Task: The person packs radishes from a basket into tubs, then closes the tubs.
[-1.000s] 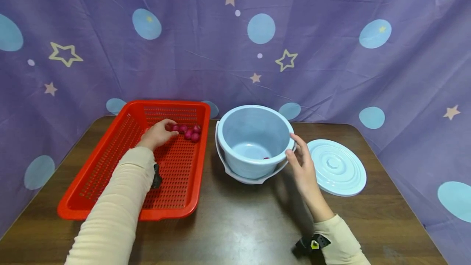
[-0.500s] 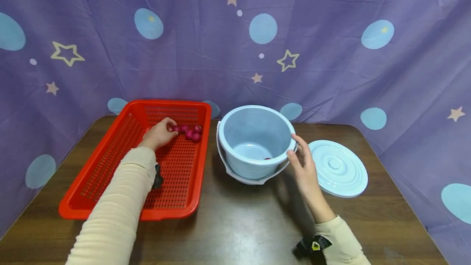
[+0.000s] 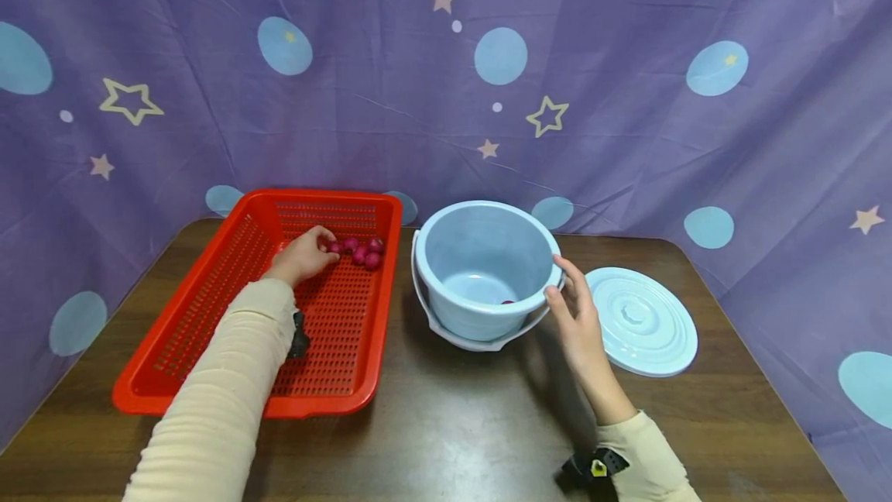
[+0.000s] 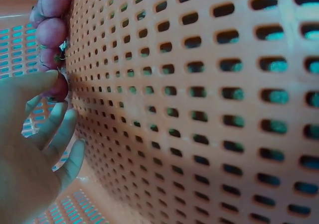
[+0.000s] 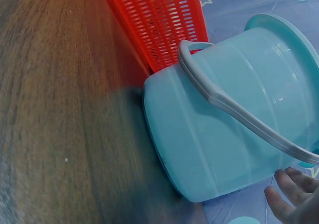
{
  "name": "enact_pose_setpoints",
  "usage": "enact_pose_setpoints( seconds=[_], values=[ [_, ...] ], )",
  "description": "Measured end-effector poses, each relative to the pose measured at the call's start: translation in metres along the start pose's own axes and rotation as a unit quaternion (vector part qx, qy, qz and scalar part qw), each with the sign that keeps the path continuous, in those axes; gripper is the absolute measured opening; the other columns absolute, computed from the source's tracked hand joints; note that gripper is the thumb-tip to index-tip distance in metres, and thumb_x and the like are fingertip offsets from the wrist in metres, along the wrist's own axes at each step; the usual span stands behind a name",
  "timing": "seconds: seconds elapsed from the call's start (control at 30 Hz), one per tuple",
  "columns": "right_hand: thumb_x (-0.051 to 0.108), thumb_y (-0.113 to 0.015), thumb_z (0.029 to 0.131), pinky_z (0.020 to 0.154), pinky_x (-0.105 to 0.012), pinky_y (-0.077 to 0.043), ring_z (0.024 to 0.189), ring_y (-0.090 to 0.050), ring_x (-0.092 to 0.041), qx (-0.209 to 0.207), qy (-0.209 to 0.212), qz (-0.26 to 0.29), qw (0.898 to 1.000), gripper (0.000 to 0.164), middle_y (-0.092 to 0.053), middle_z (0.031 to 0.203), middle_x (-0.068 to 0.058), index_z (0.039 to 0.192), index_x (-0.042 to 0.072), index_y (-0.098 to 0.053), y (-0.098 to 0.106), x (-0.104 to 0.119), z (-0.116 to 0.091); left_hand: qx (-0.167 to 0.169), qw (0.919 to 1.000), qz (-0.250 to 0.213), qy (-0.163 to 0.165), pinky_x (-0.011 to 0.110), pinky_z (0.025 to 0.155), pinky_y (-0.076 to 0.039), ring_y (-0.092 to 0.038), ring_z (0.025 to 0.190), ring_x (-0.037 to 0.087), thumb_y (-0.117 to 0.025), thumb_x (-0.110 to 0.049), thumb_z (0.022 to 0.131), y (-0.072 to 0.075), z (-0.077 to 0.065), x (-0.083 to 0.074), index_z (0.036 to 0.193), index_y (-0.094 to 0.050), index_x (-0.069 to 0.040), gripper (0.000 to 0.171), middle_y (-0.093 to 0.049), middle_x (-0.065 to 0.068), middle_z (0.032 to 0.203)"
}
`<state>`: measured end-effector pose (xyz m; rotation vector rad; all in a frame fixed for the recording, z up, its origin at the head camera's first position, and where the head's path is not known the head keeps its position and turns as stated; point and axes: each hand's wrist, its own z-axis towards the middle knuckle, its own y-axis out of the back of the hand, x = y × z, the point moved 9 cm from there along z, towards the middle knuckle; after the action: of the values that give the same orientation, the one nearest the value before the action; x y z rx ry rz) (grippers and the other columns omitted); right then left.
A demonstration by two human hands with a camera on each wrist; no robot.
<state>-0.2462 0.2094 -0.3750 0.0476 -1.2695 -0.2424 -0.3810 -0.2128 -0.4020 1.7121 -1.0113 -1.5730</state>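
Inside the red basket (image 3: 341, 324), my left hand (image 3: 301, 256) reaches toward the far side and pinches a small purplish-red radish (image 4: 58, 88) between thumb and fingers. Several more radishes (image 4: 52, 32) sit in a cluster beside it. A light blue bucket (image 3: 474, 321) stands upright to the right of the basket, its handle hanging at the front. At the bucket's right rim, my right hand (image 3: 578, 328) touches with spread, slightly bent fingers. A small red bit (image 3: 507, 302) shows inside the bucket, mostly hidden by the near rim.
To the right of the bucket, a light blue lid (image 3: 644, 324) lies flat on the brown wooden table (image 3: 460, 424). A purple curtain (image 3: 390, 68) with stars and blue ovals hangs right behind the table.
My left thumb and fingers have drawn together on the nearest radish. My right hand stays at the bucket rim. The head view has shifted very slightly.
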Motion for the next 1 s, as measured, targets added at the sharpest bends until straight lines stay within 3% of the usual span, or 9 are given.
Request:
enact_pose_setpoints(
  seconds=[0.4,0.57,0.8,1.0],
  values=[
    [0.014,-0.052,0.102,0.099,-0.027,-0.036,0.119,-0.051,-0.018,-0.004,0.010,0.001,1.000,0.047,-0.055,0.135,-0.020,0.148,0.017,-0.043,0.000,0.003,-0.001,0.006,0.9992,-0.011,-0.039,0.044,0.076,-0.038,-0.051,0.089,0.031,-0.056,-0.024,0.100,0.014,-0.007,-0.026,0.132,-0.044,-0.007,0.038,-0.050,0.016,0.108],
    [0.013,-0.053,0.102,0.100,-0.027,-0.036,0.120,-0.050,-0.018,-0.008,0.011,0.006,1.000,0.047,-0.055,0.135,-0.020,0.148,0.016,-0.044,0.000,0.003,0.000,-0.016,0.9980,-0.009,-0.061,0.049,0.082,-0.039,-0.054,0.096,0.032,-0.057,-0.025,0.099,0.022,-0.012,-0.041,0.129,-0.047,-0.009,0.036,-0.052,0.016,0.110],
    [0.013,-0.051,0.102,0.101,-0.026,-0.035,0.122,-0.050,-0.023,-0.007,0.012,0.007,1.000,0.046,-0.055,0.136,-0.021,0.148,0.014,-0.043,-0.001,0.006,-0.001,-0.048,0.9970,0.000,-0.062,0.058,0.087,-0.037,-0.056,0.101,0.032,-0.058,-0.033,0.098,0.033,-0.013,-0.048,0.127,-0.050,-0.015,0.035,-0.056,0.012,0.114],
    [0.013,-0.051,0.102,0.103,-0.028,-0.034,0.121,-0.050,-0.020,-0.008,0.013,0.005,1.000,0.046,-0.055,0.135,-0.020,0.148,0.016,-0.044,-0.001,0.007,-0.002,-0.057,0.9960,-0.015,-0.067,0.054,0.085,-0.039,-0.057,0.102,0.032,-0.059,-0.038,0.098,0.042,-0.022,-0.060,0.126,-0.052,-0.017,0.036,-0.059,0.011,0.117]
  ],
)
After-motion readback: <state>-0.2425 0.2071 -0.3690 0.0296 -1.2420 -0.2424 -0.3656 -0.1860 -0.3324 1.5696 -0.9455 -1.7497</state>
